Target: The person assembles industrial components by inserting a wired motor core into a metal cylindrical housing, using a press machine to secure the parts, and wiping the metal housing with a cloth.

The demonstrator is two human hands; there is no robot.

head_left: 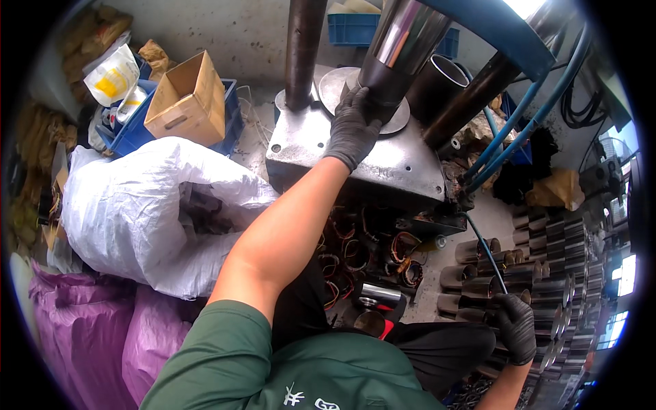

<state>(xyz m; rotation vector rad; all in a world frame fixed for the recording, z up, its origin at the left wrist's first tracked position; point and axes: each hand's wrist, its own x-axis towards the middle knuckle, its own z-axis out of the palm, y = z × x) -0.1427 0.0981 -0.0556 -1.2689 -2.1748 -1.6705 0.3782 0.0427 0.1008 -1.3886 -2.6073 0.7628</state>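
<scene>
A dark metal cylinder [384,83] stands on the round plate [333,85] of a press, directly below a shiny steel column [404,37]. My left hand [352,130], in a black glove, reaches up to it with the fingers curled against its lower left side. Part of the grip is hidden behind the hand. At the right, my gloved right hand [514,329] is closed around the lower end of a thin lever [486,254] that slants down from the press.
The grey press base [301,147] fills the middle. Below it lie several wire-wound motor stators [403,247]. Metal sleeves [553,273] stand in rows at the right. White [130,212] and purple sacks [75,335] crowd the left, near a cardboard box [184,102]. Blue hoses [523,113] hang at the right.
</scene>
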